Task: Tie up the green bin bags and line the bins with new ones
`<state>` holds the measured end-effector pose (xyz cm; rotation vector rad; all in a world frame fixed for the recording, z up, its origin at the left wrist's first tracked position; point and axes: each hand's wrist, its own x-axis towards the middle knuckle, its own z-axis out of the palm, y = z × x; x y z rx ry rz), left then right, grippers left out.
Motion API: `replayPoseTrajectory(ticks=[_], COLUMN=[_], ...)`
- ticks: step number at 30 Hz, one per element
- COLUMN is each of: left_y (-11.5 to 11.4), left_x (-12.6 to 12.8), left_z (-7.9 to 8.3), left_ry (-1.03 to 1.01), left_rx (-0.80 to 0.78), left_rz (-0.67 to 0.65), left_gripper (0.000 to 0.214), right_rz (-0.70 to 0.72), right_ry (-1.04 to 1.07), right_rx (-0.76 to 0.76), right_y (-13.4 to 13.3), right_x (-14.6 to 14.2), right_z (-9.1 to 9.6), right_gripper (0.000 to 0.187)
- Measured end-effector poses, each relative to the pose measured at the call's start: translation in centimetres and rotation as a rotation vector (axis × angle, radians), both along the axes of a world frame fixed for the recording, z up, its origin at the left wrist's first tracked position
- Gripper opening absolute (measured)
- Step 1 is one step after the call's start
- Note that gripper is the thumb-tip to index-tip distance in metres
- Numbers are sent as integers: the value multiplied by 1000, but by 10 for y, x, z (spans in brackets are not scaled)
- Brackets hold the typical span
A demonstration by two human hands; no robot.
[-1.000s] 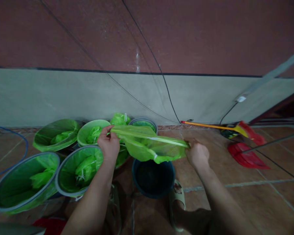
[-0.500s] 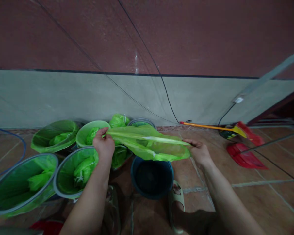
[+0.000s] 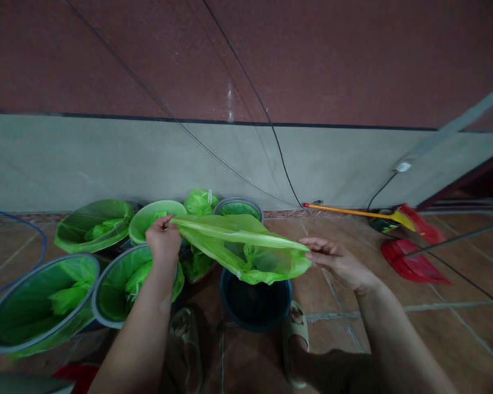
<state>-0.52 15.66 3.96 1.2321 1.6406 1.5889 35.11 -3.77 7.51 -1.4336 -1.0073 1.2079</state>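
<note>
Thin green plastic is pinched at one end in the left hand (image 3: 163, 241), whose grip is closed on the edge of the green bag (image 3: 240, 246). From there the bag stretches rightward, its long axis running across the view from one hand to the other, hanging in the air just above the dark blue bucket (image 3: 255, 303). The right hand (image 3: 339, 261) meets the bag's far end with fingers spread and loosely extended; its fingertips touch or nearly touch the plastic, but I cannot tell whether anything is pinched (it looks more open than closed). The bucket sits below the bag's right half, so it lies nearer the right hand than the left.

Behind and to the left stand several lined bins (image 3: 39, 306), each already holding green plastic, crowded together against the wall. Off to the right on the tiled floor (image 3: 394, 350) lie a red dustpan (image 3: 413, 265) and a broom (image 3: 365, 213). The bag hides the bucket's far rim, the mouth of the bag is hard to make out, and the bucket's inside is too dark to read.
</note>
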Motion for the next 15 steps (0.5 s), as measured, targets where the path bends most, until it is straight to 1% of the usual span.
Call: replayPoseTrajectory(ticks=[2,3,5,6,7,9,11,12,13,14,15], left_y=[-3,-5,-8,-10,-12,-16,-21,-24,-25,-26,-26], left_x=[6,8,11,12,12,12,12,12,13,15,17], left_z=[5,8,12,13,15,17,20,21,21,21,21], left_ry=[-119,-159,-136,-75,17,254,455,503,507,468,383], left_rx=[-69,-97,-125,-126,-110,-29,95,153,196,215,208], left_rz=[-68,-124,-232,-260,-259,-192,-115,-91,-78,-75,-83], left_gripper=[27,28,29,28,27,26,27,29,31,32,34], right_rz=[-45,-96,-260,-353,-441,-577,-660,-696,-734,-773,-811], right_ry=[-68,-131,-346,-490,-640,-905,-1067,-1113,-1137,-1142,-1129], right_rx=[9,8,-6,-16,-23,4,99,160,220,270,308], right_y=[3,5,9,11,12,13,12,11,9,8,7], right_x=[3,6,13,17,20,24,23,22,21,19,19], right_z=[-6,-11,-21,-25,-27,-27,-22,-18,-15,-11,-9], right_gripper=[44,42,37,32,28,24,27,28,29,30,31])
